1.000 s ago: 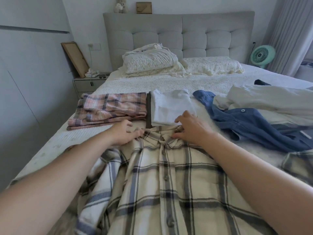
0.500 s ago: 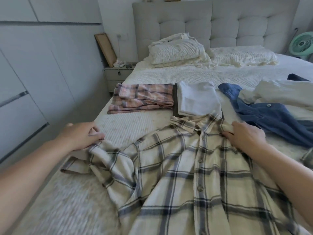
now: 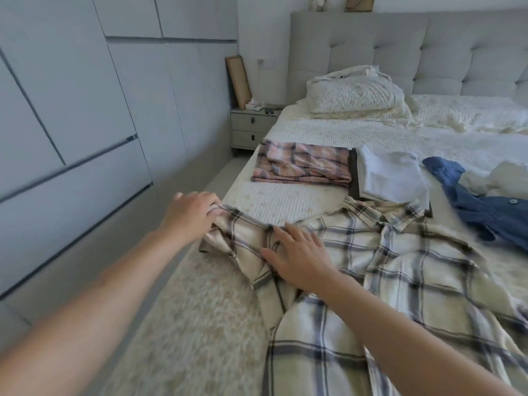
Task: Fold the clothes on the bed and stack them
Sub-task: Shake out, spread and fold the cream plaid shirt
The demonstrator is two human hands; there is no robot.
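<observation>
A cream plaid button shirt (image 3: 394, 270) lies spread front-up on the bed (image 3: 285, 201), its left sleeve stretched toward the bed's left edge. My left hand (image 3: 190, 215) grips the cuff end of that sleeve at the edge. My right hand (image 3: 297, 252) presses flat on the sleeve near the shoulder, fingers straight. Behind the shirt lie a folded pink plaid garment (image 3: 303, 167) and a folded white garment (image 3: 391, 175) on a dark one. A blue shirt (image 3: 480, 207) lies crumpled at the right.
Pillows (image 3: 354, 92) lie against the grey padded headboard (image 3: 400, 47). A nightstand (image 3: 251, 130) stands left of the bed, with a wooden frame (image 3: 238, 81) leaning on the wall. Grey wardrobe doors (image 3: 71, 110) line the left side. A pale garment (image 3: 497, 178) lies on the blue shirt.
My right hand moved from the shirt's right shoulder over to the left sleeve and now presses on it. My left hand kept hold of the sleeve end. The view swung left.
</observation>
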